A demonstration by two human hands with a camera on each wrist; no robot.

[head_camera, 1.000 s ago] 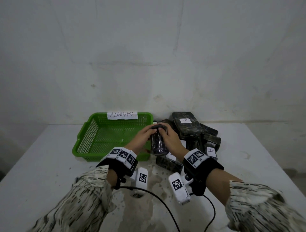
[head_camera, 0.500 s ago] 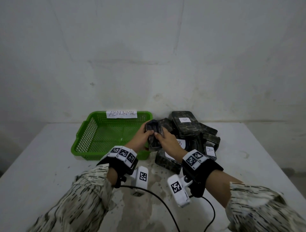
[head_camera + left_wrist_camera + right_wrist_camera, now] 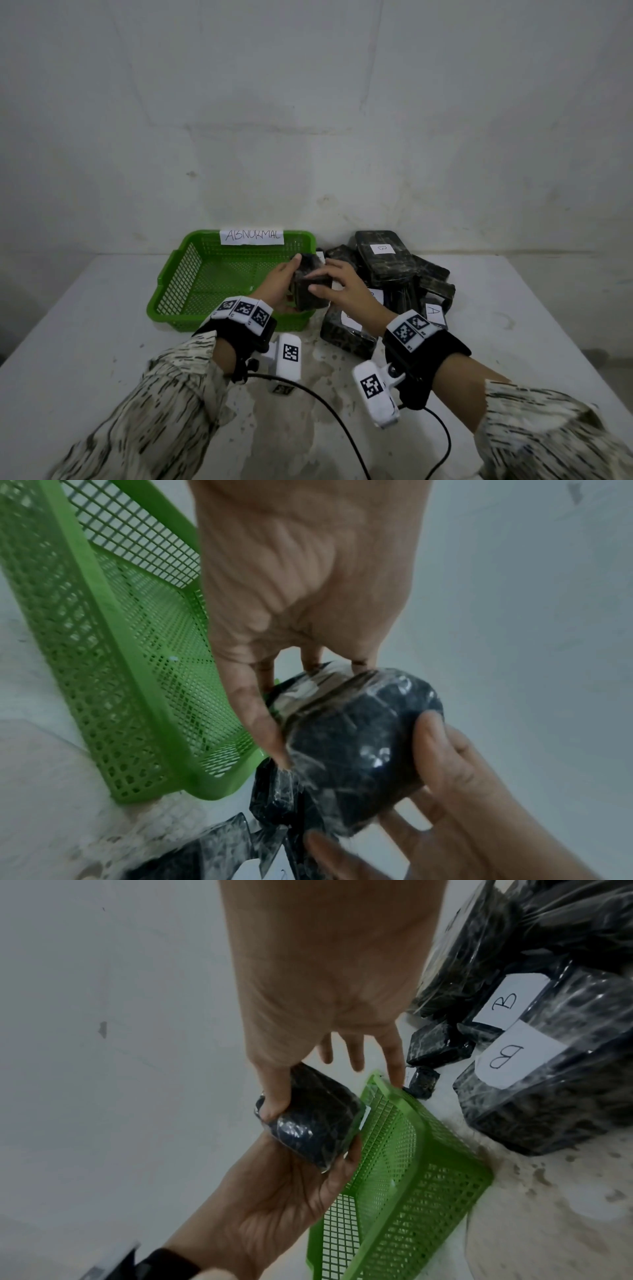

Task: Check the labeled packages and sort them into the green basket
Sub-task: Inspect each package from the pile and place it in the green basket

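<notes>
A dark film-wrapped package (image 3: pixel 310 286) hangs over the right near corner of the green basket (image 3: pixel 171 284). My left hand (image 3: pixel 279 282) grips it from the left and underneath, fingers curled round it (image 3: pixel 359 737). My right hand (image 3: pixel 342 287) is beside it on the right, with its fingers (image 3: pixel 356 1053) straight and spread and only the thumb touching the package (image 3: pixel 315 1123). The basket (image 3: pixel 411 1177) holds nothing I can see. No label shows on the held package.
A paper sign reading ABNORMAL (image 3: pixel 251 236) is fixed to the basket's far rim. A pile of several dark packages (image 3: pixel 387 267) lies right of the basket, some labelled B (image 3: pixel 507 1056) or A (image 3: pixel 433 311). The white table (image 3: pixel 85 325) ends at a wall behind.
The package has moved left, from in front of the pile to over the basket's right corner. My right hand's fingers have spread off it, leaving the left hand holding it.
</notes>
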